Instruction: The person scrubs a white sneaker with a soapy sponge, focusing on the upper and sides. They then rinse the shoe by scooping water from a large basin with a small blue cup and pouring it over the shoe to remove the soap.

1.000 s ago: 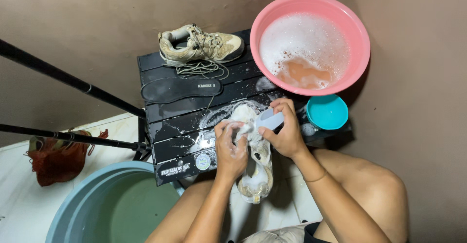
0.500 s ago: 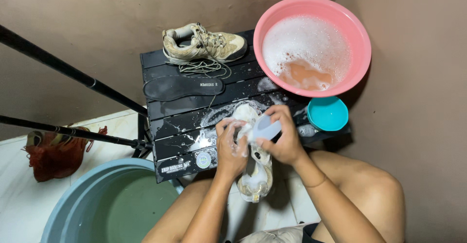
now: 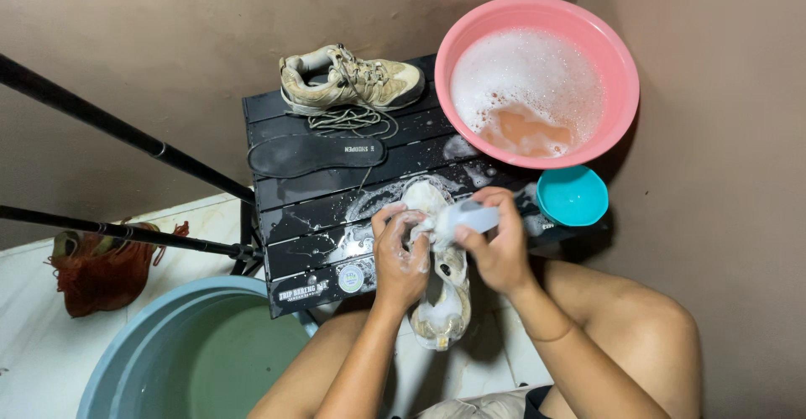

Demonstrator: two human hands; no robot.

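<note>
Head view, left hand gripping sudsy shoe, right hand perhaps brush

Two beige lace-up shoes: one soapy shoe gripped between the fingers of the left hand and right hand, one dry shoe well beyond the fingertips. One pale scrubbing brush under the right fingers. One black foam insole beyond the left fingers. One pink plastic basin, one small teal bowl, one grey-blue tub, one black slatted table.
</note>
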